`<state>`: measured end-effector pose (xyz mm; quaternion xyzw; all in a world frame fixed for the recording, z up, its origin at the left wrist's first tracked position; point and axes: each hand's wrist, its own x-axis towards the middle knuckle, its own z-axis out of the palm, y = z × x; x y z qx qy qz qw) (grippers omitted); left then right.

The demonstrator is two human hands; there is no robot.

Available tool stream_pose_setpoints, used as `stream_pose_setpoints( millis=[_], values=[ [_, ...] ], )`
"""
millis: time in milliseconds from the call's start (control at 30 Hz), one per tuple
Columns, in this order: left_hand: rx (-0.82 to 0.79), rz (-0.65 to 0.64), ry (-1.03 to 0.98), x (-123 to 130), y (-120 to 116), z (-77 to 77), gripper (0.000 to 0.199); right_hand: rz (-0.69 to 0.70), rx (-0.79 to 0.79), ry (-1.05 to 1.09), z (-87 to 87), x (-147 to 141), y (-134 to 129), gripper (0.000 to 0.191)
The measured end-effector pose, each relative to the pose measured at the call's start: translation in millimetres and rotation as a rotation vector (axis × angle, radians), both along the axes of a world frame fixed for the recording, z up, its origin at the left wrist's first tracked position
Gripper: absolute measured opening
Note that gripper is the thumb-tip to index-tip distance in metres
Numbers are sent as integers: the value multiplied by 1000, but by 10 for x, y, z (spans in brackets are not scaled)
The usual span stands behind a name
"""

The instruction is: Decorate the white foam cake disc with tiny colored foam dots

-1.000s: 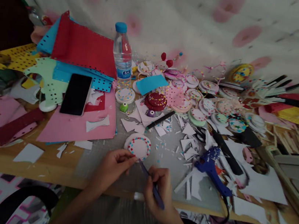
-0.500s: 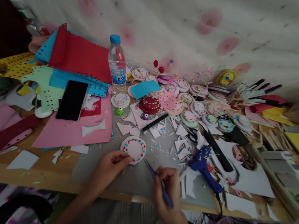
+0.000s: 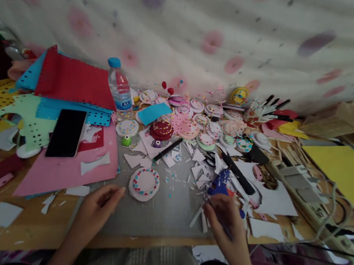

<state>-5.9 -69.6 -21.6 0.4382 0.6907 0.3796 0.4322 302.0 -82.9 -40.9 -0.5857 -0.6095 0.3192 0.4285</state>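
Note:
A round white disc (image 3: pixel 144 184) edged with red and blue beads lies flat on the grey mat (image 3: pixel 151 221). Just left of it, apart from it, my left hand (image 3: pixel 98 205) hovers with its fingers curled and pressed together; whatever they may hold is too small to make out. My right hand (image 3: pixel 225 220) is to the right, closed on the dark tweezers (image 3: pixel 226 230), which are partly hidden by the fingers. Beyond that hand lies a blue glue gun (image 3: pixel 220 182) among white paper scraps. A black pen (image 3: pixel 167 149) rests behind the disc.
A phone (image 3: pixel 66 133) lies on pink sheets (image 3: pixel 34 178) at the left, near a water bottle (image 3: pixel 120 86). Decorated discs (image 3: pixel 161 129) crowd the back of the table. A power strip (image 3: pixel 299 198) with cables and a yellow sheet (image 3: pixel 344 175) are at the right.
My left hand has come off the beaded disc, to its left. My right hand has moved away rightward with the tweezers, towards the glue gun. The view has shifted.

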Motion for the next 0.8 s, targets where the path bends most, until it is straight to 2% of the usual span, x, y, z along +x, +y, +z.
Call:
stream_pose_setpoints(
  millis=[133,233,300,400,500,633,700,800],
  values=[
    [15,140,-2,-155,-133,3,36,129,29,-199,-14,-20,116,11],
    [-7,286,-68,-257,-185,-17,33,119,150,-355,-22,6,222,7],
    [-31,327,-114,-303,-179,-41,33,101,196,-398,-34,11,287,8],
    [-16,337,-129,-293,-128,-47,31,107,199,-463,-54,-20,368,10],
    [-8,318,-128,-206,-77,18,31,127,169,-518,-53,-55,420,12],
    [25,222,-68,-141,-59,89,30,101,170,-434,0,-20,408,11],
    [40,187,-34,-162,-64,65,30,79,190,-371,32,19,369,10],
    [51,216,-25,-213,-76,-10,34,35,204,-312,51,50,299,8]
  ],
)
